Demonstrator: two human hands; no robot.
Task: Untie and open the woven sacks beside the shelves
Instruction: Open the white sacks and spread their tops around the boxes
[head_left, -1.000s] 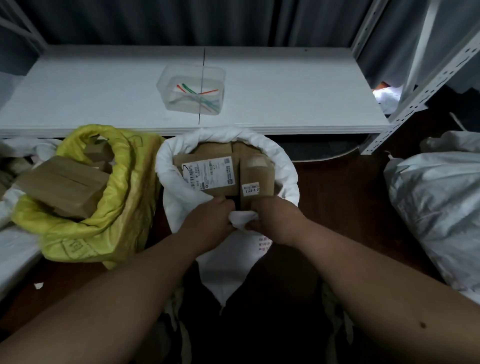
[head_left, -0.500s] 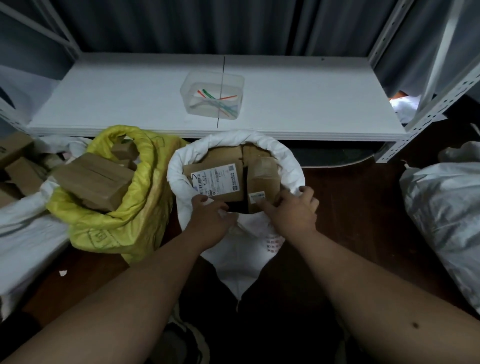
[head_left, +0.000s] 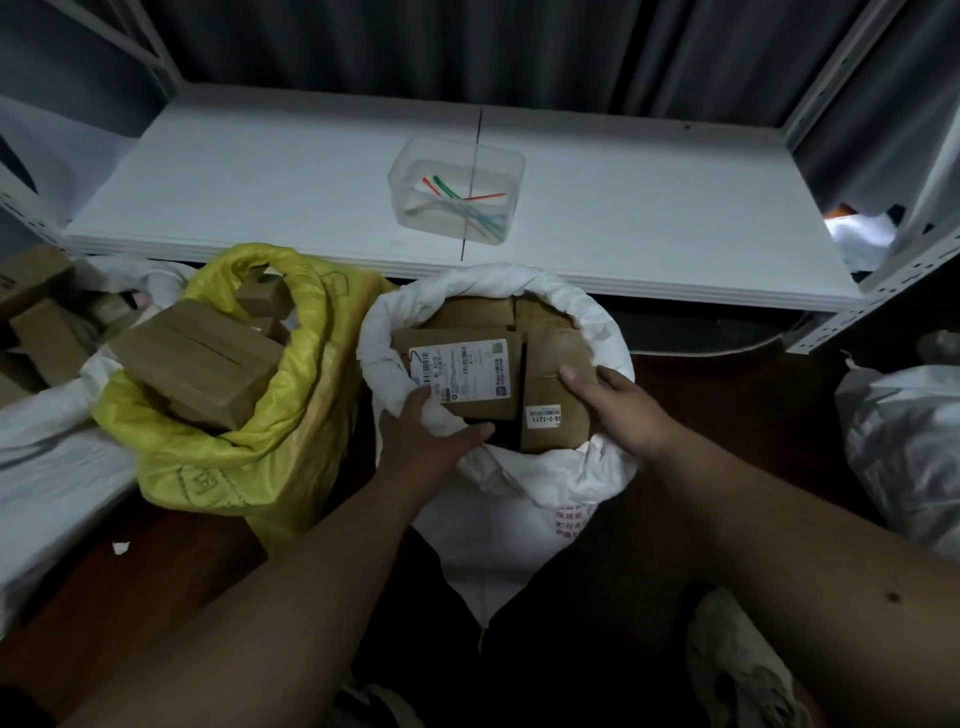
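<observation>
A white woven sack (head_left: 483, 280) stands open in the middle, its rim rolled down around several brown cardboard parcels (head_left: 550, 358). My left hand (head_left: 426, 436) pinches the near-left part of the rolled rim between thumb and fingers. At the right side of the rim, my right hand (head_left: 618, 410) grips the rolled edge with its thumb lying on a parcel. Just left of it, a yellow woven sack (head_left: 311, 415) also stands open and holds brown boxes (head_left: 197, 358).
The white shelf board (head_left: 260, 182) lies right behind the sacks, with a clear box of coloured ties (head_left: 457, 192) on it. Another white sack (head_left: 909, 441) lies at the right, one more (head_left: 52, 467) with boxes at the left. A shoe (head_left: 737, 665) is below.
My hands have moved apart from the middle of the near rim, the left one to the near-left and the right one to the right side, and the sack's mouth is wider.
</observation>
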